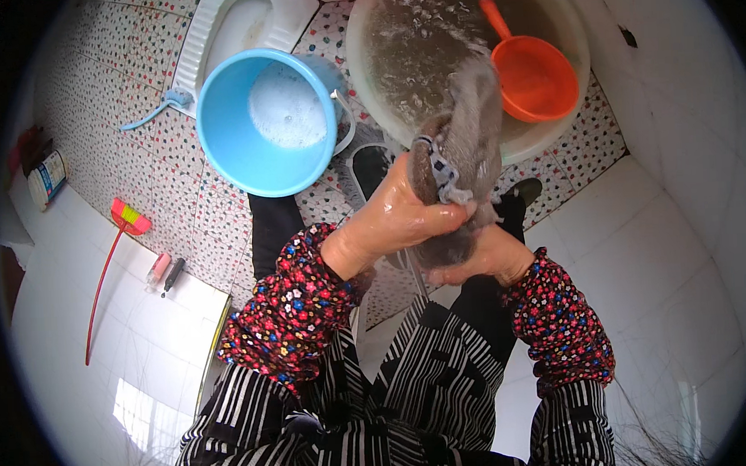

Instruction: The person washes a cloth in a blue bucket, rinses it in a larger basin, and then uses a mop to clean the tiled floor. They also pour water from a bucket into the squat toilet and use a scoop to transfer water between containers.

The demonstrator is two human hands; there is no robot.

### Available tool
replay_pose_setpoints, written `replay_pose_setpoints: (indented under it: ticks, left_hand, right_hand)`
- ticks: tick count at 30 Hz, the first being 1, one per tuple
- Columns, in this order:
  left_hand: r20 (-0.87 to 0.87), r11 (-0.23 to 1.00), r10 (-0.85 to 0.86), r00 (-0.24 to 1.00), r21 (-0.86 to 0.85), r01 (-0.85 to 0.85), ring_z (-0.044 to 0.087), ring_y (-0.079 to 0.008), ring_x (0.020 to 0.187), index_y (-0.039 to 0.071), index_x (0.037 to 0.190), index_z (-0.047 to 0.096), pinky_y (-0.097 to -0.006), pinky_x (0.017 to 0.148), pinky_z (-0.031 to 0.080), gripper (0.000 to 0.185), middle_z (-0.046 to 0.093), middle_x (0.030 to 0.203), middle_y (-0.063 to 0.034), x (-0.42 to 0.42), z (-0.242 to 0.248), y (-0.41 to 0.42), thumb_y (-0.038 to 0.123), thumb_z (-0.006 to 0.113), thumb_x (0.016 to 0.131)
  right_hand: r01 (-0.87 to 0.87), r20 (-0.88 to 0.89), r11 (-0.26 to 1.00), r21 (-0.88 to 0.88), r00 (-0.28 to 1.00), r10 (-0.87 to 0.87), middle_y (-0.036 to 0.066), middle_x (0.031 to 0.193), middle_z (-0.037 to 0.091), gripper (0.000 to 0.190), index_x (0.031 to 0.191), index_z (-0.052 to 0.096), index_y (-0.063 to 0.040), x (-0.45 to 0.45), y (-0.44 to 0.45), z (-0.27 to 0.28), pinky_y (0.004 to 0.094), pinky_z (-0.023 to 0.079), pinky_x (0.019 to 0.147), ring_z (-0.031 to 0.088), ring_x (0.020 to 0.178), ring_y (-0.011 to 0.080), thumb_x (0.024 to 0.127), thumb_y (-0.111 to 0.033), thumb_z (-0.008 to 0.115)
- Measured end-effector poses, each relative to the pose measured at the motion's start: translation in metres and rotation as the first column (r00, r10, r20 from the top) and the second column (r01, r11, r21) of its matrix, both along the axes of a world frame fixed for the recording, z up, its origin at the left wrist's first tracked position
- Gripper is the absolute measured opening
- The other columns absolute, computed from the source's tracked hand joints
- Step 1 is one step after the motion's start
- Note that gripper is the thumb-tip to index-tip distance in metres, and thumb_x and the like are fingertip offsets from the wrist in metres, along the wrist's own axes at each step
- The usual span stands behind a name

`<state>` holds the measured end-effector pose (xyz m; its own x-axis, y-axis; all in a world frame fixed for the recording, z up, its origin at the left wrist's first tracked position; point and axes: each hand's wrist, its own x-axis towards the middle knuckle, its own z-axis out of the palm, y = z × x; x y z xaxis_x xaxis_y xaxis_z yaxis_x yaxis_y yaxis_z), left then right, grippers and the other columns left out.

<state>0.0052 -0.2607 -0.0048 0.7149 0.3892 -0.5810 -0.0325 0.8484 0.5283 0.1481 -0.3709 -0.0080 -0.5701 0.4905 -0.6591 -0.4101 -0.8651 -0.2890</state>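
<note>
A wet grey-brown cloth (pixel 477 125) is bunched between my hands, its far end hanging toward the large pale tub (pixel 360 77). My left hand (pixel 388 217) grips it around the middle, beside a strip patterned in blue and white. Lower down, my right hand (pixel 489 256) clasps the near end, with its fingers partly hidden behind the cloth. Murky, rippling water (pixel 403 63) fills much of the tub. An orange plastic dipper (pixel 535 79) sits at the tub's right side.
Left of the tub stands a light blue bucket (pixel 219 133) holding foamy water, beside a white squat toilet (pixel 239 20). A blue scrub brush (pixel 168 107) lies on the speckled tile floor (pixel 170 160). Farther left are a red broom (pixel 126 222) and two small bottles (pixel 165 273).
</note>
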Motion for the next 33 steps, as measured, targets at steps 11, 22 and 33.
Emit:
replay_pose_setpoints:
  ticks: [11,22,33]
  left_hand:
    - [0.225,0.971,-0.157,0.962,-0.14,0.192,0.059,-0.0242,0.112,-0.002,0.134,0.04,-0.0369,0.099,0.047,0.071,0.059,0.121,-0.0157,-0.026,-0.015,-0.003,0.023,0.076,0.078]
    - [0.004,0.874,0.064,0.998,-0.483,-0.054,0.063,-0.0317,0.072,-0.001,0.136,0.037,-0.0389,0.067,0.053,0.091,0.056,0.083,-0.0146,-0.041,0.022,-0.045,0.049,0.076,0.07]
    - [0.104,0.579,0.522,0.846,-0.772,-0.262,0.055,-0.0238,0.07,0.0,0.14,0.031,-0.0369,0.063,0.042,0.086,0.052,0.09,-0.0081,-0.041,0.01,-0.079,0.064,0.05,0.086]
  right_hand:
    - [0.2,-0.443,0.97,-0.141,0.863,-0.242,0.01,0.112,0.062,0.082,0.14,0.035,-0.005,-0.016,-0.026,-0.02,0.032,0.054,0.078,0.064,0.091,0.0207,0.077,-0.03,0.082]
    - [0.726,0.091,0.682,-0.092,0.688,-0.72,0.019,0.152,0.033,0.096,0.152,0.022,-0.012,-0.016,-0.03,-0.114,0.0486,0.041,0.104,0.041,0.135,0.0353,0.085,-0.08,0.023]
    - [0.855,-0.567,0.445,-0.266,0.234,-0.79,0.033,0.148,0.03,0.099,0.152,0.022,-0.017,-0.064,0.018,-0.043,0.061,0.043,0.1,0.044,0.127,0.0527,0.078,-0.072,0.056]
